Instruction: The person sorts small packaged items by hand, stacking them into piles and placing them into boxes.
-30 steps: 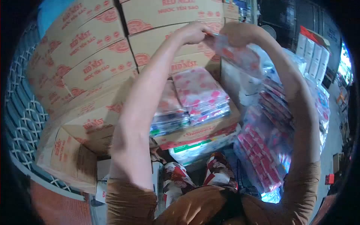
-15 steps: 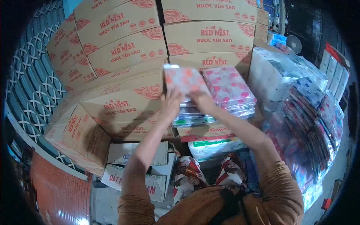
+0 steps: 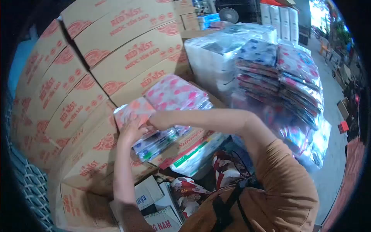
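Small boxes (image 3: 154,201) by the knees; above, a carton (image 3: 195,138) bearing a stack of packets (image 3: 154,144); on top, lying flat, the pink-printed packet (image 3: 133,108), long axis along the wall of Red Nest cartons (image 3: 127,58); left hand (image 3: 130,130) spread open upon it; right hand (image 3: 157,121) curled at its right end, grip hidden; right forearm crossing a second stack (image 3: 174,92); wrapped bales (image 3: 286,73) beyond.

Left hand (image 3: 130,130) lies with fingers extended against an orange-patterned packet (image 3: 133,109), which sits on top of a stack of wrapped packets (image 3: 156,142). Right hand (image 3: 157,121) touches the same packet at its right edge; its grip cannot be made out. A pink-patterned packet (image 3: 174,94) tops the stack just beside. Both stacks rest on a carton (image 3: 188,142). Red Nest cartons (image 3: 131,54) are stacked behind. Further packet piles (image 3: 297,79) stand to the right.
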The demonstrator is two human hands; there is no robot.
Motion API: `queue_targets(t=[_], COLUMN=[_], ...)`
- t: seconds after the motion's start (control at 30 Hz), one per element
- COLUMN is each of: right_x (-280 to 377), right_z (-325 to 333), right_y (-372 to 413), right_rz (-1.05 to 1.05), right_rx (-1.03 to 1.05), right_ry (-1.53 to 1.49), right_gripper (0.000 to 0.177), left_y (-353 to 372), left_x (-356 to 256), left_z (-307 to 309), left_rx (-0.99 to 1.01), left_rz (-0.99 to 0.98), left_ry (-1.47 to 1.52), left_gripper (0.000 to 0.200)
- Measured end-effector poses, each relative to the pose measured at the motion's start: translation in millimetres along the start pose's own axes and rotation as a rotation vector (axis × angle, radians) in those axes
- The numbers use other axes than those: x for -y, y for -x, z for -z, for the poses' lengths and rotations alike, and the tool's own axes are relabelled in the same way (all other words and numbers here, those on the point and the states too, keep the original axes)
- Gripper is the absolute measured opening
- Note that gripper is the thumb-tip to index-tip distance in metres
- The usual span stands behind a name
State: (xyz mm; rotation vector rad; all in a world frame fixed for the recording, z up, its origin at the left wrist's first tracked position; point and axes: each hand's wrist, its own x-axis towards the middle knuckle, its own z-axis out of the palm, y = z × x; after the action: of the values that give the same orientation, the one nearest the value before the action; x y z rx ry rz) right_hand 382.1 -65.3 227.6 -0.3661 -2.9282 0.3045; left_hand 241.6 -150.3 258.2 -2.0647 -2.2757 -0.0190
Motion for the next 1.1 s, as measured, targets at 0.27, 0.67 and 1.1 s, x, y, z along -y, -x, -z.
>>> queue_targets(t=[0.27, 0.67, 1.1], right_x=[-66, -208, -139], right_z=[132, 181, 200], right_y=[119, 316, 304], right_rz=[0.029, -0.781, -0.514], right_rx=[0.260, 0.122, -0.380], right_ry=[0.483, 0.569, 0.757], right_gripper=[0.022, 0.031, 0.013], left_y=[-81, -125, -120], left_x=[-137, -295, -305], left_z=[64, 62, 61], left_rx=[0.130, 0.091, -0.302], left_rz=[-0.504, -0.860, -0.627], left_ry=[0.031, 0.116, 0.246], left_gripper=[0.050, 0.067, 0.085])
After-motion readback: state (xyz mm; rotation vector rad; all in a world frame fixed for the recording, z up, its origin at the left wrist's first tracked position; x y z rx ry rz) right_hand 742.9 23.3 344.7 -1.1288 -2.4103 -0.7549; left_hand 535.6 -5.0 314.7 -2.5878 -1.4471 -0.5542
